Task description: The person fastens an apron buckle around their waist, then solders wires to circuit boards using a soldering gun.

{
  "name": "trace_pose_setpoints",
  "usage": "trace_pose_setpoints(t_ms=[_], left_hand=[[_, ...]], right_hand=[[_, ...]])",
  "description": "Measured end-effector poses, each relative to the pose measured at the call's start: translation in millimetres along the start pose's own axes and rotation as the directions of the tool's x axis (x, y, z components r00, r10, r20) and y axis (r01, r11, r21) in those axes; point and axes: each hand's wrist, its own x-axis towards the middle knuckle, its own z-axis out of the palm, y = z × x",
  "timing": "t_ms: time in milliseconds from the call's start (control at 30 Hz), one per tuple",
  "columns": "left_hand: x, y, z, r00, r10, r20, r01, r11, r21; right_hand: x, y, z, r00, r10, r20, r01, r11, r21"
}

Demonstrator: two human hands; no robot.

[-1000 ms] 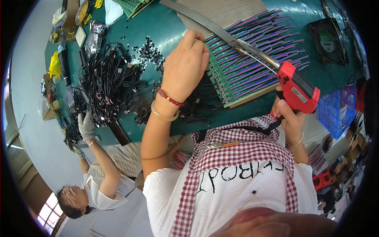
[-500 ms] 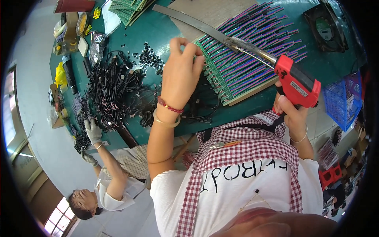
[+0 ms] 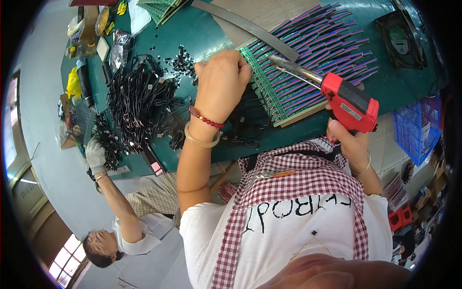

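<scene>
My right hand [image 3: 350,142] grips a red and black soldering gun [image 3: 353,103] by its handle. Its metal barrel and thin solder guide tube point left, with the tip over the green circuit boards [image 3: 264,91]. These boards stand in a tight row, with many thin blue, pink and black wires [image 3: 308,72] stretching off to the right. Next to the row's left end, my left hand [image 3: 222,79] is closed, knuckles up. Its fingertips are hidden, so whatever they pinch does not show. A flat metal bar [image 3: 250,29] lies across the wires.
Black cables [image 3: 137,103] are heaped to the left, beside small dark pieces [image 3: 183,62]. A co-worker's gloved hand [image 3: 95,154] is among cables at far left. A black fan [image 3: 399,41] stands at far right, above a blue crate [image 3: 416,130]. More green boards [image 3: 161,7] lie at the back.
The soldering gun has shifted left and slightly down, its tip now apart from the metal bar. My left hand has turned, its fingers curling out of sight. The co-worker's gloved hand moved left.
</scene>
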Motion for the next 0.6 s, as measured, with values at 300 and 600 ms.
trace_pose_setpoints(t_ms=[300,600], left_hand=[[-4.8,-2.2,8.1,0.996,0.064,-0.069,-0.069,0.995,-0.075],[-2.1,-5.2,7.5,0.993,0.095,-0.065,-0.104,0.983,-0.149]], right_hand=[[3.1,3.8,4.6,0.998,0.021,0.052,-0.021,1.0,-0.009],[3.4,1.9,5.7,0.999,-0.003,0.049,0.01,0.992,-0.129]])
